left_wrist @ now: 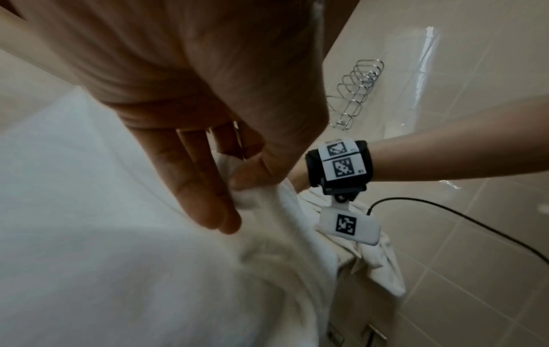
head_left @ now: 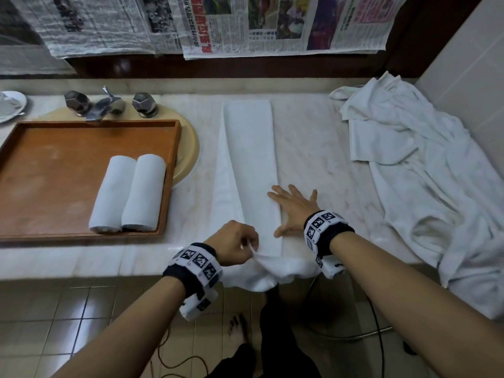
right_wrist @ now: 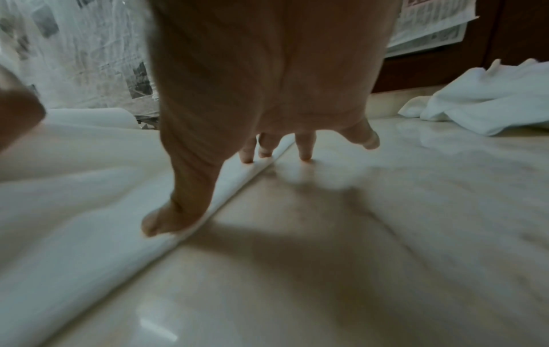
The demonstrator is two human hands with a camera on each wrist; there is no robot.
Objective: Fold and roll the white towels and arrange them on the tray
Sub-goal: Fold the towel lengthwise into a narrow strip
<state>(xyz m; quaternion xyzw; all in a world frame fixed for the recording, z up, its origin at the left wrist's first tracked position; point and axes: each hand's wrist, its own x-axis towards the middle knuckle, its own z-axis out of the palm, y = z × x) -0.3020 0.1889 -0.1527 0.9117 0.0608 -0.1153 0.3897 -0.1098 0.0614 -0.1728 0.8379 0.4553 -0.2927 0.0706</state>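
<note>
A white towel (head_left: 249, 148) folded into a long strip lies on the marble counter (head_left: 308, 140), its near end bunched over the counter's front edge. My left hand (head_left: 240, 244) pinches a corner of that bunched end; in the left wrist view the thumb and fingers (left_wrist: 208, 187) hold the cloth (left_wrist: 267, 234). My right hand (head_left: 293, 208) lies flat with spread fingers on the strip's right edge, its fingertips (right_wrist: 304, 152) partly on the towel (right_wrist: 89, 187) and partly on the marble. Two rolled white towels (head_left: 128, 193) lie side by side in the wooden tray (head_left: 30, 236).
A heap of loose white towels (head_left: 417, 170) covers the counter's right side. The tray sits over a sink (head_left: 188, 151) with a faucet (head_left: 106, 105) and knobs. Newspapers (head_left: 245, 23) hang behind. A tiled floor and a cable (left_wrist: 445, 211) lie below.
</note>
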